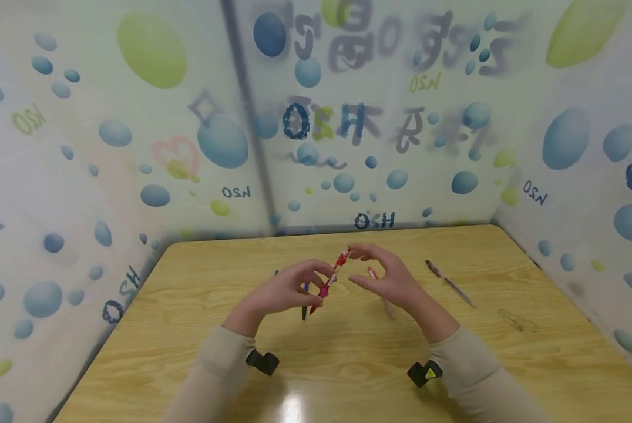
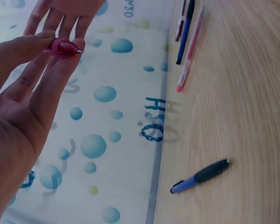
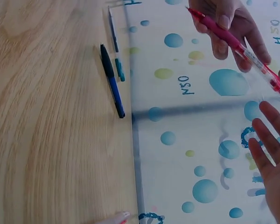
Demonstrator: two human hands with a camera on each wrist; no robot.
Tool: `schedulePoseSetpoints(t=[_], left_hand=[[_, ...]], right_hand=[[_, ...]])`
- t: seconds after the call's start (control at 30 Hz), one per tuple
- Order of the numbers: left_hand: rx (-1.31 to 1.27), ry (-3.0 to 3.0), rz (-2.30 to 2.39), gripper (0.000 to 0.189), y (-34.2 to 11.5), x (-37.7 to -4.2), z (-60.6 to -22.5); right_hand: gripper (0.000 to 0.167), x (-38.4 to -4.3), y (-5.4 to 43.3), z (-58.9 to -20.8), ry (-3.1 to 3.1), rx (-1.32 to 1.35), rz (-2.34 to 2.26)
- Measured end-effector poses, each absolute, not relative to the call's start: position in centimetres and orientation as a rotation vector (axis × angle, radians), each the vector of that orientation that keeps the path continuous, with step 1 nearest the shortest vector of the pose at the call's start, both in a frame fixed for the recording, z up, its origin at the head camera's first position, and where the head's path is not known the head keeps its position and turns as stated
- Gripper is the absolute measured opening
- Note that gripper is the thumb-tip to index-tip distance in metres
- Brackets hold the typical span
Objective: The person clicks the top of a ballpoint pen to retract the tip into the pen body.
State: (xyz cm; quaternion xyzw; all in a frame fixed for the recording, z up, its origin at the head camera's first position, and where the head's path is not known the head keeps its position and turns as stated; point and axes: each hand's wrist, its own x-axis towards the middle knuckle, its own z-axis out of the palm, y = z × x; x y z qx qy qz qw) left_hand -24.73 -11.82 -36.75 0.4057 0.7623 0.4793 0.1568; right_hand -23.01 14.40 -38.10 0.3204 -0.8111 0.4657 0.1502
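A red pen [image 1: 323, 289] with a clear middle section slants up in the air above the table. My left hand [image 1: 289, 286] pinches its lower part between thumb and fingers, the pointed tip facing down. At the pen's upper end, my right hand [image 1: 387, 279] has its fingers spread and its thumb apart from the barrel. One right fingertip is at or beside that end; contact is hard to tell. The right wrist view shows the pen's barrel [image 3: 242, 51] running from the left hand toward the right fingers [image 3: 269, 128].
On the wooden table [image 1: 215, 352] lie a blue and black pen [image 3: 113, 84], a teal-ended pen [image 3: 119, 65], a pink-red pen [image 1: 382, 294] and a dark-capped pen [image 1: 448, 282]. A printed sheet wall [image 1: 342, 182] borders the table's back and sides.
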Motion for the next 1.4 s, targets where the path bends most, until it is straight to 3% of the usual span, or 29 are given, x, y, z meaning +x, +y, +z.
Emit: schedulePoseSetpoints(t=[0.23,0.5,0.87,1.4], left_hand=[[1.23,2.116,1.501,0.049,-10.4,-24.6,-37.4],[1.042,2.04,1.654,0.049,-9.0,-24.1,-38.1],[0.682,1.987,1.799,0.03,-8.0,-23.4,-38.6],[0.51,2.161,1.858,0.024,-6.6,-22.7,-39.2]], right_hand=[[0.044,-22.7,14.0,-37.9,-2.258,0.806,1.377],[0.042,-22.5,13.9,-37.4,-2.194,0.822,1.356],[0.043,-22.5,13.5,-37.0,-2.12,0.923,1.294],[0.043,-22.1,12.8,-37.1,-1.996,0.917,1.559]])
